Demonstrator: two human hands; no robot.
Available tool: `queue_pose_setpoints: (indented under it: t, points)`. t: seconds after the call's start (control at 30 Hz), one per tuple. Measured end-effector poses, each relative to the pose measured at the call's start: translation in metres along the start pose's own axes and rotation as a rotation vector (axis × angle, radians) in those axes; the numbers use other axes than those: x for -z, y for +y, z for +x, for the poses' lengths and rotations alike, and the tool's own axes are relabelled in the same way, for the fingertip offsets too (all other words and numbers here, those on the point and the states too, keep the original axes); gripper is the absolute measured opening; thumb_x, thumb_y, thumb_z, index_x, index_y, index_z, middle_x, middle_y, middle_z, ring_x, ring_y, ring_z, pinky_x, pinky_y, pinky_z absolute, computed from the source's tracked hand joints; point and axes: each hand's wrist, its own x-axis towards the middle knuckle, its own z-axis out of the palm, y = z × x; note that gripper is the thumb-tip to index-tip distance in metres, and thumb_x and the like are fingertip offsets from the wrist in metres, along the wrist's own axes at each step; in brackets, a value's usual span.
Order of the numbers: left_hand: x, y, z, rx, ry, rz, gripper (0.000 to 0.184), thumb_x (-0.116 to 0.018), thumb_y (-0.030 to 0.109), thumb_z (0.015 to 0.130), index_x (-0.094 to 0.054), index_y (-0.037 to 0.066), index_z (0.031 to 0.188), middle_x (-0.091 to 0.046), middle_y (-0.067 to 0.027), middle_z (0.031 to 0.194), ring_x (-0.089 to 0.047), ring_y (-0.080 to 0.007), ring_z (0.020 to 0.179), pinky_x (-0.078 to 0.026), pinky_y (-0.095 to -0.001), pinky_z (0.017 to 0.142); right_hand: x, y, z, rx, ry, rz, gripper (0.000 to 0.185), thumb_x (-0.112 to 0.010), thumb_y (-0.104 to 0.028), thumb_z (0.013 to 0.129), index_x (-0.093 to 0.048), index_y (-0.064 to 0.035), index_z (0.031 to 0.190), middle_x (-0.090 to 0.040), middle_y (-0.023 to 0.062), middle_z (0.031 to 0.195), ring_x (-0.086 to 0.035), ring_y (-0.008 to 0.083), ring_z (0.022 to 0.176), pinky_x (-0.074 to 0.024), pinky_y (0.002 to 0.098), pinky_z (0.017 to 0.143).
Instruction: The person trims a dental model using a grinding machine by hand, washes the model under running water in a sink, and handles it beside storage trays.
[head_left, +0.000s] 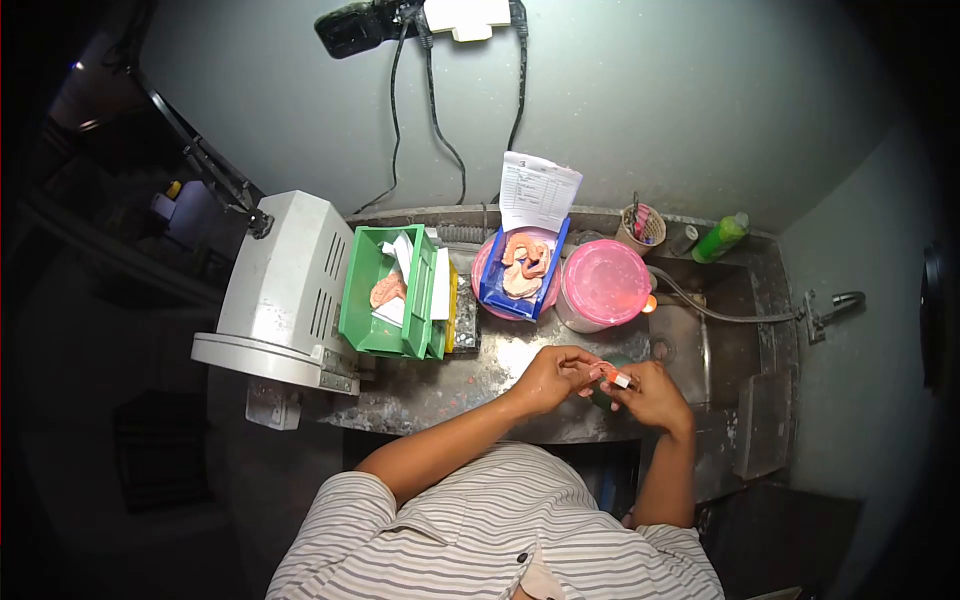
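My left hand [550, 380] is closed, its fingertips pinching a small pink piece [600, 368] that looks like a denture; the fingers partly hide it. Close against it, my right hand [652, 396] is closed around a small orange-and-white tool [621, 380], whose kind I cannot make out. Both hands meet just above a dark green bowl [602, 398] near the counter's front edge. Beyond them stands a pink-lidded tub [606, 282]. To its left, a blue tray [512, 307] holds dental casts [524, 266] and a printed paper slip [540, 190].
Green bins [392, 345] with a cast and papers stand left, beside a grey machine [275, 280]. A small orange glow [650, 303] shows by the tub. At right are a sink [735, 345], a hose [720, 316], a tool basket [641, 240] and a green bottle [720, 239].
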Motion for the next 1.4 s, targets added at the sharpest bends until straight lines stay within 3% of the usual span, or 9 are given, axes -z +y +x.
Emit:
queue_pose_setpoints:
  t: [0.17,0.23,0.47,0.6,0.7,0.9,1.0,1.23,1.4]
  points:
    - [0.014,0.005,-0.024,0.033,-0.049,-0.089,0.033,-0.066,0.01,0.097,-0.059,-0.005,0.126,-0.071,-0.0102,0.1,-0.069,-0.0151,0.084,-0.059,-0.0292,0.077,-0.016,-0.009,-0.001,-0.01,0.055,0.139,0.031,-0.074,-0.026,0.089,-0.068,0.0003,0.074,-0.067,0.0089,0.061,-0.061,0.0135,0.055,-0.0457,0.034,0.054]
    - [0.019,0.004,-0.037,0.008,-0.034,-0.124,0.033,-0.066,0.006,0.096,-0.056,-0.005,0.126,-0.069,-0.0108,0.094,-0.07,-0.0176,0.08,-0.06,-0.0308,0.071,-0.023,-0.011,-0.002,0.058,0.045,0.079,0.023,-0.075,-0.019,0.091,-0.069,0.0007,0.08,-0.065,0.0018,0.063,-0.057,0.0078,0.057,-0.0436,0.0271,0.053]
    - [0.041,0.015,-0.056,0.081,0.058,-0.111,0.034,-0.067,0.004,0.094,-0.055,-0.007,0.124,-0.07,-0.0195,0.098,-0.073,-0.026,0.083,-0.062,-0.0355,0.076,-0.02,-0.043,-0.027,0.193,0.38,0.108,0.048,-0.081,-0.023,0.084,-0.064,-0.0009,0.124,-0.072,0.0156,0.1,-0.066,0.0171,0.077,-0.0532,0.0333,0.073]
    - [0.048,0.015,-0.059,0.074,0.059,-0.114,0.035,-0.067,0.005,0.095,-0.054,-0.009,0.123,-0.071,-0.0201,0.099,-0.074,-0.0259,0.083,-0.062,-0.0346,0.077,-0.036,-0.045,-0.024,0.191,0.09,0.137,0.048,-0.08,-0.023,0.085,-0.063,-0.0022,0.125,-0.072,0.0139,0.089,-0.066,0.0159,0.073,-0.0528,0.0336,0.069]
    - [0.053,0.013,-0.059,0.052,0.049,-0.133,0.036,-0.067,0.006,0.095,-0.053,-0.01,0.123,-0.071,-0.0196,0.098,-0.074,-0.0258,0.084,-0.062,-0.0342,0.078,-0.059,-0.054,-0.021,0.248,0.396,0.144,0.048,-0.079,-0.024,0.085,-0.063,-0.0024,0.125,-0.071,0.0133,0.08,-0.066,0.0159,0.07,-0.0525,0.0341,0.069]
    - [0.052,0.015,-0.061,0.05,0.007,-0.207,0.034,-0.068,0.007,0.094,-0.055,-0.009,0.121,-0.071,-0.0171,0.1,-0.073,-0.023,0.084,-0.061,-0.0321,0.078,-0.078,-0.07,-0.036,0.406,0.44,-0.006,0.05,-0.081,-0.024,0.081,-0.064,-0.0052,0.124,-0.071,0.0196,0.08,-0.07,0.0387,0.071,-0.0527,0.0426,0.063]
    - [0.053,0.011,-0.063,0.036,0.032,-0.198,0.031,-0.066,0.004,0.094,-0.056,-0.01,0.121,-0.071,-0.0174,0.1,-0.073,-0.022,0.084,-0.061,-0.0304,0.077,-0.075,-0.11,-0.048,0.069,0.104,-0.074,0.057,-0.079,-0.02,0.082,-0.058,-0.0097,0.134,-0.07,0.0222,0.093,-0.069,0.0394,0.084,-0.0514,0.046,0.07]
    - [0.07,0.006,-0.07,0.089,0.158,-0.249,0.025,-0.062,-0.001,0.094,-0.058,-0.007,0.118,-0.071,-0.0134,0.096,-0.07,-0.0169,0.083,-0.058,-0.0283,0.075,-0.1,-0.163,-0.039,0.257,0.159,-0.197,0.06,-0.079,-0.023,0.081,-0.055,-0.0038,0.132,-0.07,0.0223,0.103,-0.067,0.0437,0.094,-0.0535,0.0462,0.081]
    - [0.09,0.005,-0.08,-0.017,0.064,-0.306,0.033,-0.065,0.002,0.094,-0.056,-0.005,0.125,-0.072,-0.0122,0.099,-0.071,-0.0167,0.089,-0.059,-0.0268,0.078,-0.113,-0.15,-0.022,0.093,0.13,-0.363,0.059,-0.078,-0.034,0.083,-0.056,0.0024,0.124,-0.068,0.0304,0.092,-0.066,0.0476,0.09,-0.0523,0.052,0.078]
